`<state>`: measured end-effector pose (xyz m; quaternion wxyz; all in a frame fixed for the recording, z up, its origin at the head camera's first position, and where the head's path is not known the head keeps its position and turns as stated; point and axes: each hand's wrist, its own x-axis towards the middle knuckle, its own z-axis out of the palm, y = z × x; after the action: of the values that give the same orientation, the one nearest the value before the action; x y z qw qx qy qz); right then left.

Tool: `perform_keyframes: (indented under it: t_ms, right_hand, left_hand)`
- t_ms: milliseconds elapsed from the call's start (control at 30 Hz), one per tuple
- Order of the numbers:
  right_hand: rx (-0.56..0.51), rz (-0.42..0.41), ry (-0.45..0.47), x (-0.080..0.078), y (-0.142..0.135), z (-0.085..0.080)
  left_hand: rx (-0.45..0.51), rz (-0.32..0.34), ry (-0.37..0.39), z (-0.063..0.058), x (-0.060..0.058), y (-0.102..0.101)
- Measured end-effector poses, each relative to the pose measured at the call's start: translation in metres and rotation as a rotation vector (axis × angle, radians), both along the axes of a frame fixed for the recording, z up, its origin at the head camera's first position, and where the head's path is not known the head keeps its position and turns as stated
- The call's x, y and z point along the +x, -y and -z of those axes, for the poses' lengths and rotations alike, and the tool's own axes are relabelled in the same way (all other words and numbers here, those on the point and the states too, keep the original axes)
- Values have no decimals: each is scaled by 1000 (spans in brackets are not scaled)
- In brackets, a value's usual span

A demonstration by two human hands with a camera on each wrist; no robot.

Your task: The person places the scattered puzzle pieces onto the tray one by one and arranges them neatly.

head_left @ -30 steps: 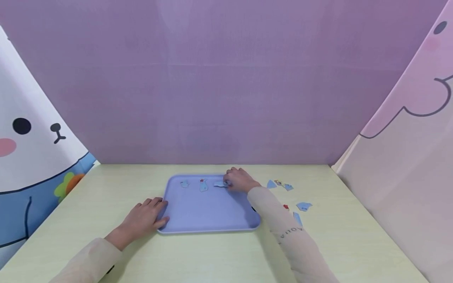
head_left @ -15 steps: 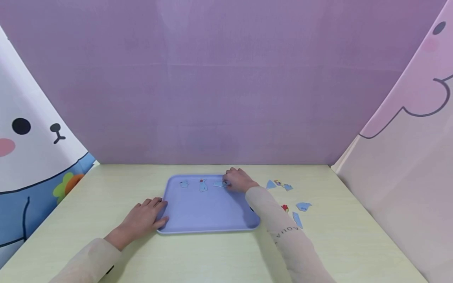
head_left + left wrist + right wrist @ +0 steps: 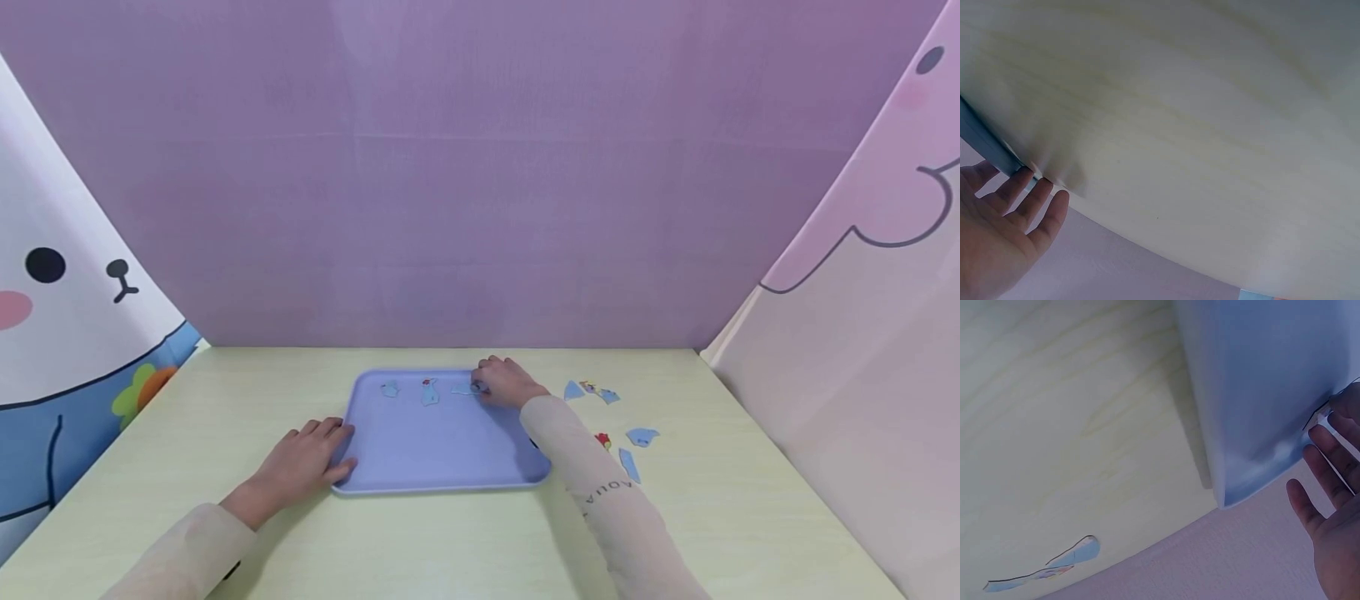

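Note:
A lilac tray (image 3: 438, 450) lies on the table. My left hand (image 3: 303, 462) rests on its left rim, fingers fairly straight and the thumb over the edge; the left wrist view shows the fingertips (image 3: 1054, 203) at the rim. At the tray's far right, my right hand (image 3: 506, 383) pinches a light blue puzzle piece (image 3: 461, 389), partly hidden by the fingers. That piece lies flat, or nearly so, on the tray. To its left in the same row are a blue piece with a red patch (image 3: 430, 393) and a smaller blue piece (image 3: 390, 389).
Right of the tray, several puzzle pieces lie on the table: a blue triangular one (image 3: 573, 390), a patterned one (image 3: 609, 396), a blue one (image 3: 642, 437), a long blue one (image 3: 629, 464) and a red-tipped one (image 3: 603, 440) partly behind the sleeve. A purple curtain (image 3: 450, 208) closes the back.
The puzzle piece under my right hand has settled flatter on the tray since a second ago. Both hands stay almost in place.

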<state>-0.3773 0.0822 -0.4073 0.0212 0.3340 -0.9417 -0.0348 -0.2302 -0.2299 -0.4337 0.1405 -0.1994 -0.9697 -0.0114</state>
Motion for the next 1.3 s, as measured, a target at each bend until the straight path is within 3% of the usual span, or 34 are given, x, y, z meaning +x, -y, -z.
perform_keyframes:
  t_ms: [833,1300]
  right_hand:
    - [-66,-19,-30,7,-21,-12]
    - [-97,55,-20,11,-53,-15]
  left_hand:
    - [-6,0,-4,-1,3,0]
    - [-4,2,-14,-1,5,0]
